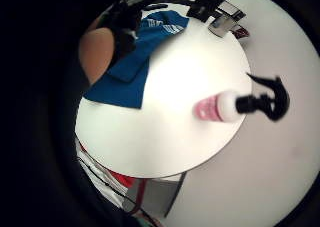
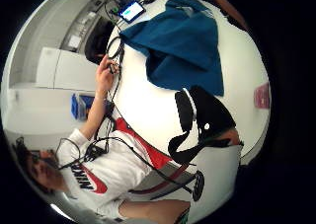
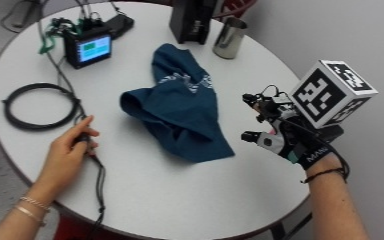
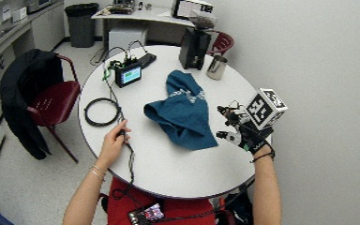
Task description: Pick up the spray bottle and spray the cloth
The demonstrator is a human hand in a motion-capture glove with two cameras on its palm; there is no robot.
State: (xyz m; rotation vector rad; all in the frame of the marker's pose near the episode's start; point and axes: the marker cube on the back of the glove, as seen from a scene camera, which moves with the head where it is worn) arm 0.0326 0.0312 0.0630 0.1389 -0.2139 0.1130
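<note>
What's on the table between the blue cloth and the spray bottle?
Nothing: bare tabletop separates the cloth from the spray bottle, seen in the little-finger palm view.

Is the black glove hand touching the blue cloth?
Apart. The outside view shows bare table between the gloved hand and the blue cloth.

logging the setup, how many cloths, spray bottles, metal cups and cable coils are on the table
cloths: 1
spray bottles: 1
metal cups: 1
cable coils: 1
total: 4
</note>
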